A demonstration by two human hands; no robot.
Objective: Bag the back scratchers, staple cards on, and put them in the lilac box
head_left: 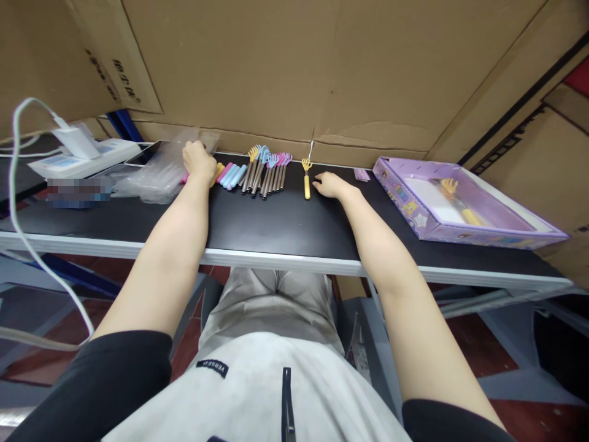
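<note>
Head view showed both bare arms stretched out over the dark bench point(276, 227). The left hand point(199, 161), at about eleven o'clock from the bench's middle, was curled knuckles-up over the near ends of some pastel handles point(230, 175), pink, yellow and blue. Its fingers were hidden beneath it, so I could not tell whether it gripped anything. At its nine o'clock, just beside it, lay a heap of clear bags point(156, 175).

The right hand point(329, 184), near one o'clock, lay loosely open, palm down and holding nothing. Its fingertips were just beside a yellow scratcher point(306, 178), which lay alone at the hand's nine o'clock, claw pointing to twelve.

Between the two hands a row of scratchers point(267, 172) with metal stems and coloured claws lay side by side. A purple box point(460, 202) sat open at three o'clock, with another yellow claw inside. A power strip point(83, 158) stood at the far nine o'clock end.
</note>
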